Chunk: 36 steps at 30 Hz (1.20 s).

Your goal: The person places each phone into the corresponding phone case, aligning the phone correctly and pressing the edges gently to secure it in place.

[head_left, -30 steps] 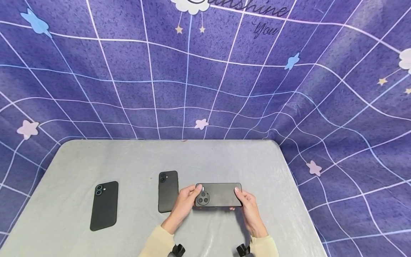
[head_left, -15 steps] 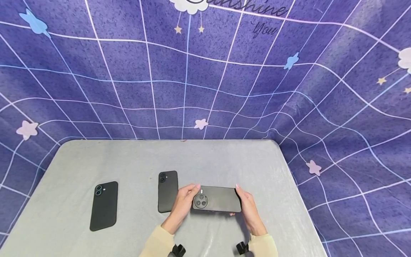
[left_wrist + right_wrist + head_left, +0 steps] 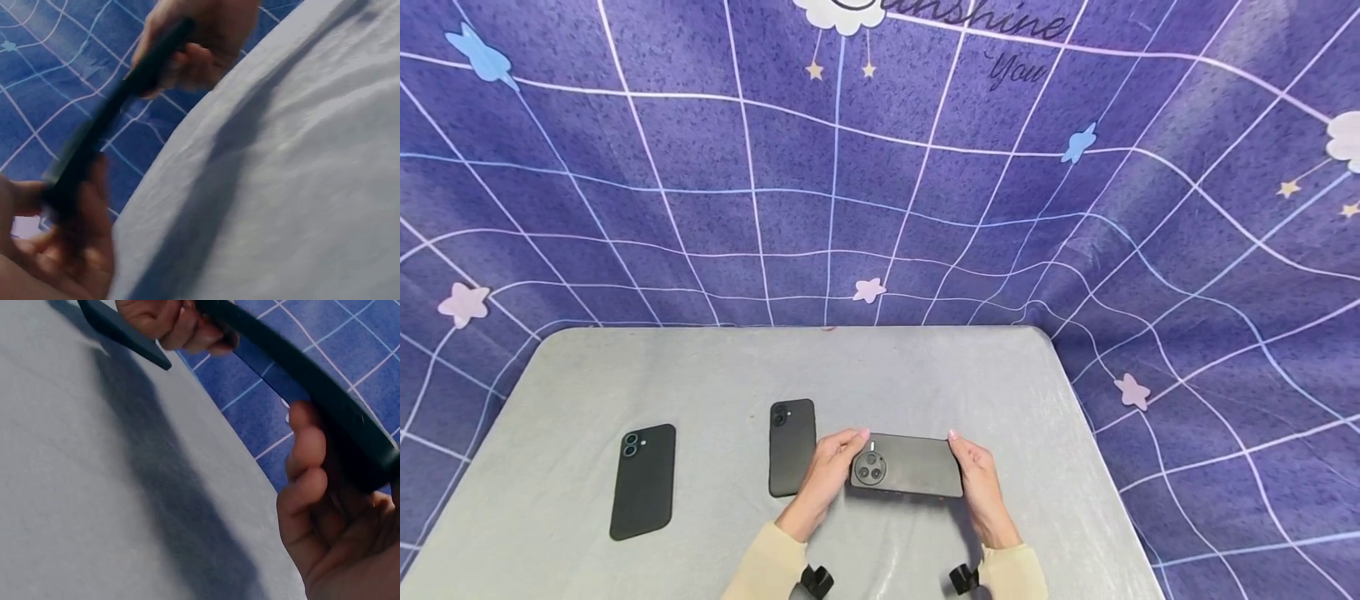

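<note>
A dark phone (image 3: 917,468) with a round camera bump is held sideways above the table, back face up. My left hand (image 3: 829,467) grips its left end, thumb near the top corner. The right hand (image 3: 983,483) grips the opposite end, its thumb at the upper right corner. In the right wrist view, curled fingers (image 3: 306,462) support the phone (image 3: 312,375) from below, and its glossy underside mirrors the backdrop. The left wrist view shows the phone (image 3: 119,112) edge-on and blurred between both hands. Just left of my left hand lies a second black phone (image 3: 792,442), partly covered by that hand.
Another black phone (image 3: 643,481) with two camera lenses lies farther left, back up. All are on or over a table (image 3: 715,367) with a pale grey cloth. A purple gridded backdrop (image 3: 790,208) hangs behind and beside the table.
The held phone has tilted and come slightly toward me. My right thumb has slid from its back face to the upper right corner. The two phones on the table stay put.
</note>
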Each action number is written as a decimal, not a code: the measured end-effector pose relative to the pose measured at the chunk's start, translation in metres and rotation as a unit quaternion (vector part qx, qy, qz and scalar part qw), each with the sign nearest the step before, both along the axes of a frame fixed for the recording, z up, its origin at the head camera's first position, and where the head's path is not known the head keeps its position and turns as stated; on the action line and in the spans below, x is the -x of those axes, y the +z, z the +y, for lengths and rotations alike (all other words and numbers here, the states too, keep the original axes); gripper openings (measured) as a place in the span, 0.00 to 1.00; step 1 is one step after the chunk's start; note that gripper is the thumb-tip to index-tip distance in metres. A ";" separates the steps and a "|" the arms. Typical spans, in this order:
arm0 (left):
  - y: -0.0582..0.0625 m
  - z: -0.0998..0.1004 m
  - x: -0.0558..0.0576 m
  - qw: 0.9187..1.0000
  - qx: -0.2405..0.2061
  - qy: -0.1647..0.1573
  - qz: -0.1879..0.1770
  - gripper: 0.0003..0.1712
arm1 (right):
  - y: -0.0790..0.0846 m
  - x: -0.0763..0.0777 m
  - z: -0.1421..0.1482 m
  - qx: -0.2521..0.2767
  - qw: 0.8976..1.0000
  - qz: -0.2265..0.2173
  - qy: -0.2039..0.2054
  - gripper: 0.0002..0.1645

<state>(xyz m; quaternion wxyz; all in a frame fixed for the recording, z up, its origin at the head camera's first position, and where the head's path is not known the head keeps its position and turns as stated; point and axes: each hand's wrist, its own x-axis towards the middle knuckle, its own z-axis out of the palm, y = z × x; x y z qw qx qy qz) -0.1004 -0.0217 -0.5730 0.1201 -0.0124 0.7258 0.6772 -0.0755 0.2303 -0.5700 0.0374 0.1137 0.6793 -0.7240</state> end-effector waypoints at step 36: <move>0.024 0.037 0.093 0.954 0.255 -0.104 0.122 0.19 | -0.009 0.006 -0.032 -0.260 0.964 0.043 0.026 0.08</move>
